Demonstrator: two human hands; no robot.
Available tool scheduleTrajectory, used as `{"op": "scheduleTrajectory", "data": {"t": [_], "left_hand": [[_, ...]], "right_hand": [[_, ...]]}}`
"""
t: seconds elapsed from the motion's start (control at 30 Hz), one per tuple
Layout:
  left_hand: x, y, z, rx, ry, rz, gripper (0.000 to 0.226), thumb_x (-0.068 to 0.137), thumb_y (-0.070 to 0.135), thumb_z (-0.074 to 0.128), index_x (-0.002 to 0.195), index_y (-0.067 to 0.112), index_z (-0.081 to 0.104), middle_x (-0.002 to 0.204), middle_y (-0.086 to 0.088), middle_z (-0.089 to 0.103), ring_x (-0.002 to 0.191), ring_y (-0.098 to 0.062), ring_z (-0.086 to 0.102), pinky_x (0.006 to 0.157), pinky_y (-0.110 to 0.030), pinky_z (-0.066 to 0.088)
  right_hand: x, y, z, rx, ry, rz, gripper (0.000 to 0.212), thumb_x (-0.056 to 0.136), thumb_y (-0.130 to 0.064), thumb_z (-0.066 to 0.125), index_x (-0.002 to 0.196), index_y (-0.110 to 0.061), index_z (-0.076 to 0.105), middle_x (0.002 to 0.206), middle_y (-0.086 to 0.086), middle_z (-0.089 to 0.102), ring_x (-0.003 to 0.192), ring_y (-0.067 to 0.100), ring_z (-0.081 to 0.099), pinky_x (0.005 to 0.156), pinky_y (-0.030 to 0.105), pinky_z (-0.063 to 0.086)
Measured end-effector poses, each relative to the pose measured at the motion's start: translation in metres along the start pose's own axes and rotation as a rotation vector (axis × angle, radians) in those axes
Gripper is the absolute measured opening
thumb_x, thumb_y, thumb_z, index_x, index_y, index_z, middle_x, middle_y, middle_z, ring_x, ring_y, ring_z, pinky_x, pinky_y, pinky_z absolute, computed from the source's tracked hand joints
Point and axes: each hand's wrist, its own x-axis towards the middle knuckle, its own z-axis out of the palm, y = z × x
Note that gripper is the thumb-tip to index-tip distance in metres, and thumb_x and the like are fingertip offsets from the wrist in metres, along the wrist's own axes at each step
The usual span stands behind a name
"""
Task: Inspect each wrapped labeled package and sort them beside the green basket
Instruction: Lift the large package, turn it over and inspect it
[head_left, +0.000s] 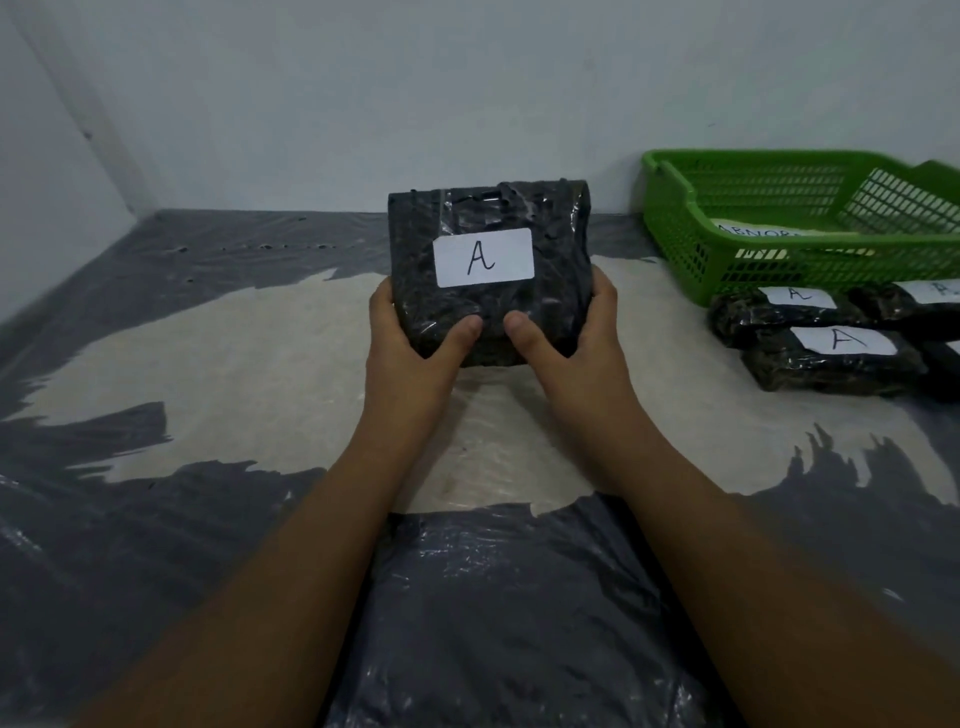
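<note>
The black crinkled plastic-wrapped package (488, 270) is held upright above the middle of the frame, and its white rectangular label (484, 257), handwritten with an "A", faces the camera. The grip is two-handed and closed on the package's lower half. The left hand (410, 340) clasps the lower left corner and the right hand (576, 335) the lower right, with both thumbs pressed on the front face just below the label and the other fingers hidden behind. The package stands slightly taller than wide, so its long axis runs up the frame. The sorted row of black wrapped packages with white "A" labels (831, 358) lies to the right of the grip, at the frame's right edge, touching one another. They lie just in front of the green slotted plastic basket (675, 228) in the upper right. The right hand is the nearer one to that row, so a placing move would probably carry the package rightward and lay it flat, label up. The surface below is pale and covered by clear film and torn dark grey plastic sheeting (130, 519); I cannot tell whether it is a bench or a floor. A bulky dark plastic bag (498, 623) sits between the forearms at the bottom centre. Plain white walls (363, 104) meet in a corner at the upper left.
</note>
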Motion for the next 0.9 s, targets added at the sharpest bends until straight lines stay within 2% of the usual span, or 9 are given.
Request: {"op": "scheduleTrajectory", "data": {"t": [0.13,0.3,0.43,0.6,0.63,0.73,0.77,0.9], "left_hand": [[0.000,0.001,0.001,-0.016,0.013,0.017,0.066,0.082,0.027,0.074,0.135,0.021,0.035,0.117,0.014,0.058,0.107,0.002,0.059,0.089,-0.021,0.052],[0.001,-0.001,0.000,0.000,0.045,0.009,0.056,0.083,0.029,0.072,0.128,0.021,0.038,0.110,0.013,0.061,0.102,-0.001,0.062,0.088,-0.026,0.054],[-0.001,0.000,0.003,-0.042,-0.013,0.012,0.037,0.096,0.029,0.054,0.128,0.023,0.036,0.112,0.008,0.060,0.103,-0.002,0.061,0.087,-0.026,0.053],[0.006,-0.004,-0.002,0.003,0.031,-0.030,0.018,0.101,0.028,0.043,0.116,0.023,0.036,0.113,0.000,0.056,0.101,-0.007,0.059,0.093,-0.039,0.053],[0.007,-0.004,-0.003,-0.004,0.034,-0.040,0.017,0.101,0.028,0.042,0.116,0.021,0.037,0.112,0.000,0.055,0.102,-0.009,0.058,0.094,-0.042,0.052],[0.007,-0.004,-0.004,-0.052,0.027,-0.056,0.014,0.102,0.028,0.039,0.113,0.019,0.040,0.104,0.002,0.054,0.099,-0.015,0.057,0.093,-0.049,0.051],[0.007,-0.003,-0.004,-0.055,0.024,-0.055,0.013,0.102,0.028,0.038,0.112,0.020,0.041,0.102,0.002,0.054,0.099,-0.017,0.057,0.093,-0.051,0.051],[0.010,-0.003,-0.007,-0.075,0.053,-0.088,0.005,0.102,0.026,0.040,0.104,0.026,0.044,0.108,-0.003,0.058,0.105,-0.021,0.060,0.093,-0.049,0.052]], "right_hand": [[0.002,0.001,0.000,0.008,0.040,0.009,0.072,0.085,-0.029,0.074,0.142,-0.028,0.030,0.131,-0.010,0.056,0.118,0.001,0.055,0.092,0.014,0.048],[0.001,-0.001,0.000,0.021,0.032,0.012,0.055,0.084,-0.032,0.074,0.125,-0.025,0.039,0.116,-0.009,0.062,0.103,-0.002,0.061,0.085,0.018,0.052],[0.005,0.002,-0.005,0.030,0.092,0.031,0.039,0.090,-0.030,0.067,0.119,-0.020,0.042,0.109,-0.005,0.063,0.099,0.005,0.064,0.085,0.028,0.056],[0.007,0.000,-0.006,0.059,0.040,0.035,0.022,0.099,-0.029,0.054,0.119,-0.021,0.048,0.106,-0.008,0.063,0.095,-0.003,0.062,0.082,0.017,0.052],[0.007,0.001,-0.006,0.068,0.028,0.030,0.018,0.100,-0.026,0.051,0.118,-0.023,0.049,0.107,-0.006,0.064,0.097,-0.001,0.062,0.084,0.019,0.053],[0.009,0.003,-0.007,0.108,0.018,0.060,0.015,0.101,-0.025,0.050,0.115,-0.029,0.053,0.114,0.002,0.067,0.107,0.016,0.065,0.094,0.044,0.054],[0.010,0.003,-0.008,0.135,0.019,0.074,0.015,0.101,-0.025,0.050,0.114,-0.029,0.055,0.115,0.003,0.067,0.108,0.019,0.066,0.095,0.047,0.054],[0.009,-0.001,-0.009,0.203,0.010,0.109,0.020,0.104,-0.023,0.043,0.116,-0.022,0.059,0.115,0.009,0.070,0.108,0.021,0.067,0.096,0.048,0.054]]}}
